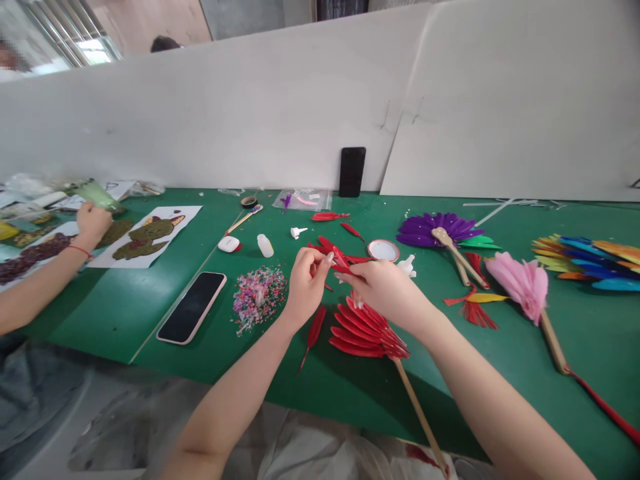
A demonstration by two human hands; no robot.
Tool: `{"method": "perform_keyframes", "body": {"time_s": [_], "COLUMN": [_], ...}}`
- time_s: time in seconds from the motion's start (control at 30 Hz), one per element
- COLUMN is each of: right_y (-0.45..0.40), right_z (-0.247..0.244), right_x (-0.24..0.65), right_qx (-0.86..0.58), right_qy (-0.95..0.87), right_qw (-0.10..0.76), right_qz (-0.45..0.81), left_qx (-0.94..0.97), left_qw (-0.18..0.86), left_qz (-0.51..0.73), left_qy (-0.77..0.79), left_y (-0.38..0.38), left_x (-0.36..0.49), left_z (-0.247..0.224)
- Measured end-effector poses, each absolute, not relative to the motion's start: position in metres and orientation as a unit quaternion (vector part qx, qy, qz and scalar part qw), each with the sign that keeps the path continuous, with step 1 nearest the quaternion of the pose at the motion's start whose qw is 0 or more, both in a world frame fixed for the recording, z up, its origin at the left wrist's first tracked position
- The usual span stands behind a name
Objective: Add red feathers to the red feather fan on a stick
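Note:
Pinched between my left hand (306, 283) and my right hand (385, 290) is a red feather (341, 260), held above the table. Both hands have their fingers closed at its ends; the fingertips partly cover it. Right below them lies a fan of red feathers (357, 331) on a wooden handle (417, 403) that reaches past the table's near edge. A single loose red feather (315, 330) rests left of that fan. More red feathers lie behind my hands, partly hidden by them.
Near my left arm are a phone (193, 308), a heap of colourful bits (257, 298) and a small white bottle (265, 246). Purple (425, 231) and pink feather fans (520, 283) lie right. Another phone (353, 172) leans on the white partition (240, 113). A co-worker's hand (93, 222) works at far left.

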State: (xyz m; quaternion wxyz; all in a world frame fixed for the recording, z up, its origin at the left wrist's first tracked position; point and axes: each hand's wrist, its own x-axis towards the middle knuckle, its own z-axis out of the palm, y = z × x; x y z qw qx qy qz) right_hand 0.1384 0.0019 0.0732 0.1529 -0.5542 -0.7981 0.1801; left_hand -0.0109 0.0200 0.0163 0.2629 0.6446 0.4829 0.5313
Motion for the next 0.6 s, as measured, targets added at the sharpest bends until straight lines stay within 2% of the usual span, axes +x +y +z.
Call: {"method": "perform_keyframes", "body": {"time_s": [0.17,0.23,0.47,0.6], "right_y": [0.002,0.001,-0.001,0.000], "right_z": [0.070,0.069,0.073,0.076], "right_x": [0.132,0.131,0.140,0.146], "right_qx": [-0.557,-0.559,-0.532,-0.527], "right_qy": [-0.796,-0.793,-0.784,-0.777], "right_qw": [0.161,0.162,0.195,0.217], "right_qz": [0.174,0.181,0.254,0.268], "left_qx": [0.529,0.496,0.426,0.492], "left_qw": [0.404,0.429,0.341,0.307], "left_qz": [0.560,0.571,0.640,0.614], "left_qy": [0.493,0.495,0.540,0.536], "left_y": [0.022,0.022,0.044,0.048], "left_x": [-0.005,-0.003,-0.034,-0.047], "left_z": [0.008,0.007,0.009,0.015]}}
